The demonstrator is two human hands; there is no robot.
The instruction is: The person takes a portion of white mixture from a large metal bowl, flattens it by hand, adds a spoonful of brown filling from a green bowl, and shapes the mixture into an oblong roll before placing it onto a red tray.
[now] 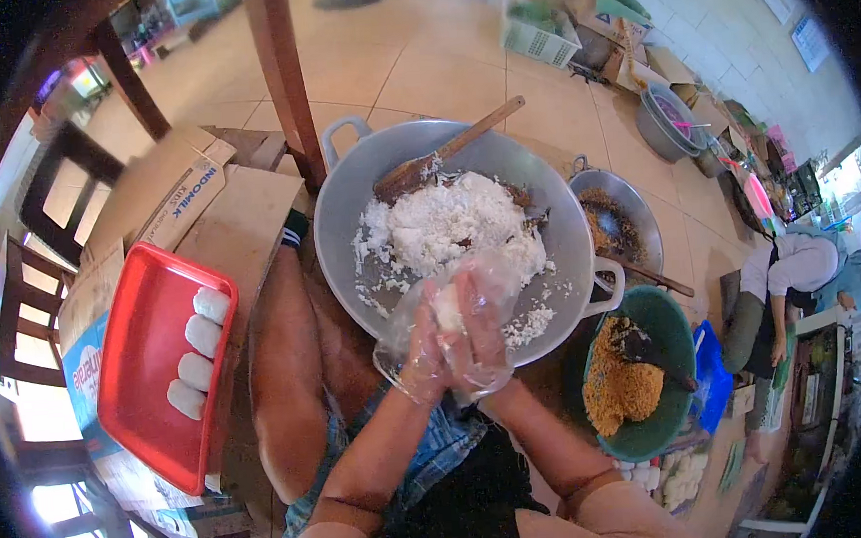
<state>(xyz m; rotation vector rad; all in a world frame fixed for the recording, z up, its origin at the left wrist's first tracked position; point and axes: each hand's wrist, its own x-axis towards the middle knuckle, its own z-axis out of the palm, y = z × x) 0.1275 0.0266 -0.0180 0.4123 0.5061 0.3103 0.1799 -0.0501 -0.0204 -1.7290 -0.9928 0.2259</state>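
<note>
My left hand (422, 353) and my right hand (483, 332), both in clear loose plastic gloves, press together around a small lump of white rice (447, 308). They are over the near side of a large metal wok (350, 273) with two handles. A heap of cooked white rice (450, 220) fills the wok's middle, with loose grains stuck about its wall. A wooden paddle (460, 139) leans in the rice, its handle over the far rim. To my left, a red plastic tray (144, 372) bears several white oblong rice cakes (204, 336) along its right side.
Cardboard (217, 229) lies under the tray. To my right stand a green basin (666, 315) with orange-brown crumbly filling (620, 398) and a smaller metal pan (643, 207) with brown crumbs. A wooden post (281, 72) rises beyond the wok. Another person (788, 272) sits at the far right.
</note>
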